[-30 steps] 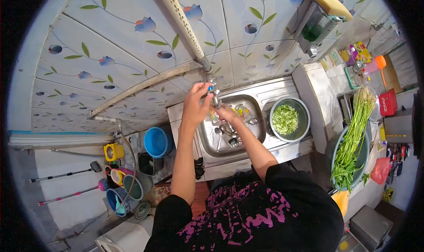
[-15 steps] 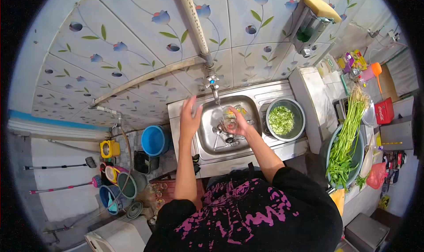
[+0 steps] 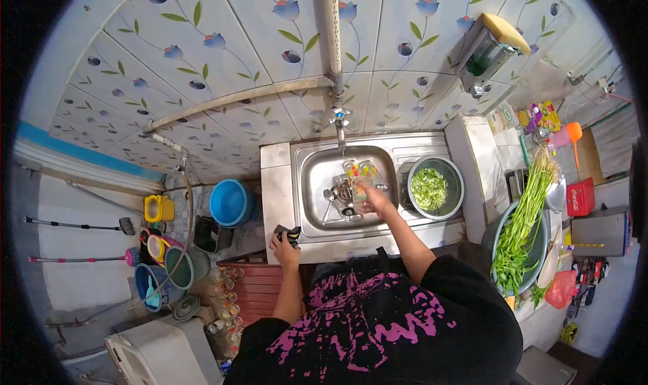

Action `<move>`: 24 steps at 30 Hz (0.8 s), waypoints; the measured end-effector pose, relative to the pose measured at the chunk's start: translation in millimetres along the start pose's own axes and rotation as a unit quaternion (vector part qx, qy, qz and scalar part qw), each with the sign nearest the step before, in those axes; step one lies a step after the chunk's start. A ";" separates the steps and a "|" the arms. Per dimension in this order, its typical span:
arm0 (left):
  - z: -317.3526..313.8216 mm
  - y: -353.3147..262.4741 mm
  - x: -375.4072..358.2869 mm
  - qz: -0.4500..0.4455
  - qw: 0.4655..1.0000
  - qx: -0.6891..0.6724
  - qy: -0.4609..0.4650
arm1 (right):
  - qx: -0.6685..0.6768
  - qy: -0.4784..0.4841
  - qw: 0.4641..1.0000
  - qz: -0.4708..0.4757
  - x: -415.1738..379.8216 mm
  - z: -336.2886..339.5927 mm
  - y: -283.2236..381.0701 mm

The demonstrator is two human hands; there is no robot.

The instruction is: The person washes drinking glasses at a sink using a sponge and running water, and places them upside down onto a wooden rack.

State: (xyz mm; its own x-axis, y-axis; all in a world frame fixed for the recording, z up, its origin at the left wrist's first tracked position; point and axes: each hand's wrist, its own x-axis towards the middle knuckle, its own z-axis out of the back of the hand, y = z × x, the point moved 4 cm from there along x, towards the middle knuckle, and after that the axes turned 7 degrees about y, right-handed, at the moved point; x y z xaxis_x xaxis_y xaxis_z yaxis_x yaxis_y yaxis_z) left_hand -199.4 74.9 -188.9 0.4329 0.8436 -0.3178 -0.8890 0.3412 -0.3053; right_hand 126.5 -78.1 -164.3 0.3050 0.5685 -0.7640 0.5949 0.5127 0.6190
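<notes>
My right hand (image 3: pixel 376 199) is closed round a clear drinking glass (image 3: pixel 360 197), held tilted over the steel sink (image 3: pixel 312 213). Below it in the sink lie more glasses (image 3: pixel 364 169) with coloured prints, along with several spoons (image 3: pixel 330 208) and other metal cutlery. At the sink's front left corner, my left hand (image 3: pixel 287 251) grips a dark sponge (image 3: pixel 289 236) with a yellow-green part. The fingers cover some of it. Above the sink's back edge is the tap (image 3: pixel 340 118).
Right of the sink, a grey basin (image 3: pixel 459 189) holds chopped greens. Long-stemmed leafy vegetables (image 3: pixel 523 223) lie across a larger tub farther right. A blue bucket (image 3: pixel 230 203) stands at left. Several glasses (image 3: pixel 229 296) sit beside a reddish slatted surface (image 3: pixel 260 287).
My left hand has come down from beside the tap to the counter's front left and taken hold of the sponge there. The glass in my right hand has moved slightly toward me.
</notes>
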 end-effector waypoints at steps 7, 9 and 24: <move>-0.9 2.6 3.9 -0.029 0.997 -0.011 -0.064 | -0.238 -0.144 0.953 0.123 -1.0 13.5 4.5; 2.3 7.9 8.6 -0.031 0.997 -0.013 -0.068 | -0.220 -0.130 0.961 0.108 -10.6 11.1 9.8; 52.9 -13.6 24.7 0.074 0.650 -0.755 0.045 | 0.317 0.227 0.920 0.050 -32.0 -20.2 8.2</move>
State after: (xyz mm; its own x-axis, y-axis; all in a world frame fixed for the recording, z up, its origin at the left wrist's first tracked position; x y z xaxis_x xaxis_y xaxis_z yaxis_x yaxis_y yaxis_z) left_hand -184.5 113.1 -145.1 0.4270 0.7698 -0.4744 0.2088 -0.5944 -0.7766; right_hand 106.6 -79.1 -131.1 0.1250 0.8757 -0.4663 0.9385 0.0481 0.3419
